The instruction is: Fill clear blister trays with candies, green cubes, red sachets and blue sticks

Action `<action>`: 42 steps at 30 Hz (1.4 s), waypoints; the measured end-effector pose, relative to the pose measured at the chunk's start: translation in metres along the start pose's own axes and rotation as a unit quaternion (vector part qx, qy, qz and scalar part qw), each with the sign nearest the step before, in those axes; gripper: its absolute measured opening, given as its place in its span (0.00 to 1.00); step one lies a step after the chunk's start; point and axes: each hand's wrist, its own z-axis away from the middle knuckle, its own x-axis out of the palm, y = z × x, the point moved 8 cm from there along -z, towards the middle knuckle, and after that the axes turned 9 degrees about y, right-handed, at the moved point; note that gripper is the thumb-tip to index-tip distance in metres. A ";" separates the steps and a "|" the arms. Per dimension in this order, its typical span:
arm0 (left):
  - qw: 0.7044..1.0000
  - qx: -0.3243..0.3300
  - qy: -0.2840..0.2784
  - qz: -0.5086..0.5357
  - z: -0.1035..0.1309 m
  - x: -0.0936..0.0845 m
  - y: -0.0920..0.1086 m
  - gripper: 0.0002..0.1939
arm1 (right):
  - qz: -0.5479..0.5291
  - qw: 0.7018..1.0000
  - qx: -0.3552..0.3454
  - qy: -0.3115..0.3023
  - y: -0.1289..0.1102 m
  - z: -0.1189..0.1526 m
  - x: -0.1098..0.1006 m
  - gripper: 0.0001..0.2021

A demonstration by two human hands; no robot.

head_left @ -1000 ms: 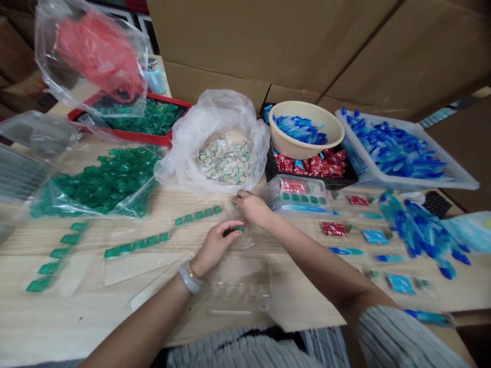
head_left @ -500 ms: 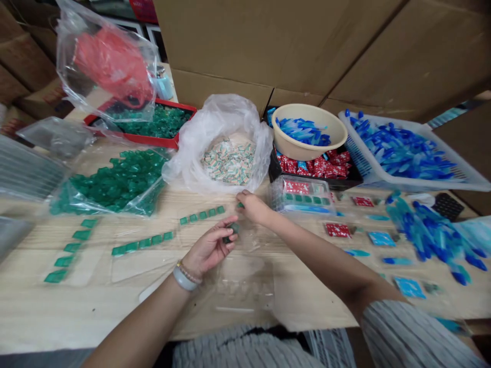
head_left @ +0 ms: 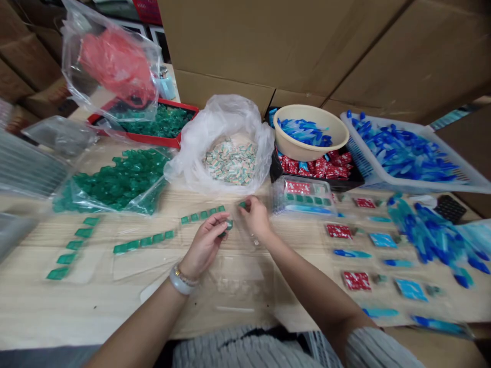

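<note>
My left hand is closed around green translucent square pieces; how many is hidden by the fingers. To its right, my right hand pinches one small green square at the upper part of a clear plastic tray. That tray lies on the table below both hands, its edges hard to make out. Left of the hands, green squares sit in one row, a second row and a third row, each in a clear tray.
Behind the hands stands a white plastic bag of small patterned pieces. A pile of green squares lies far left. A cream bowl, a white basket and loose blue feather-shaped pieces are right, near filled clear trays.
My right hand has shifted slightly right and down, staying pinched on a green square. My left hand has drawn slightly left. The right forearm has swung inward, uncovering more filled trays.
</note>
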 end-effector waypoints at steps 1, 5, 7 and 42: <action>1.000 -0.001 0.008 0.009 -0.002 -0.002 0.000 0.12 | 0.008 1.000 -0.004 0.007 -0.001 0.001 0.000 0.09; 0.998 -0.030 0.016 0.054 -0.007 -0.004 -0.005 0.12 | 0.064 0.998 -0.024 0.018 -0.009 0.005 0.002 0.07; 0.995 -0.050 0.013 0.082 -0.008 -0.002 -0.007 0.12 | 0.091 0.996 -0.016 0.018 -0.009 0.005 0.003 0.08; 0.970 -0.164 -0.064 0.166 0.026 0.029 0.004 0.13 | -0.217 0.946 -0.238 0.036 -0.075 0.040 -0.085 0.07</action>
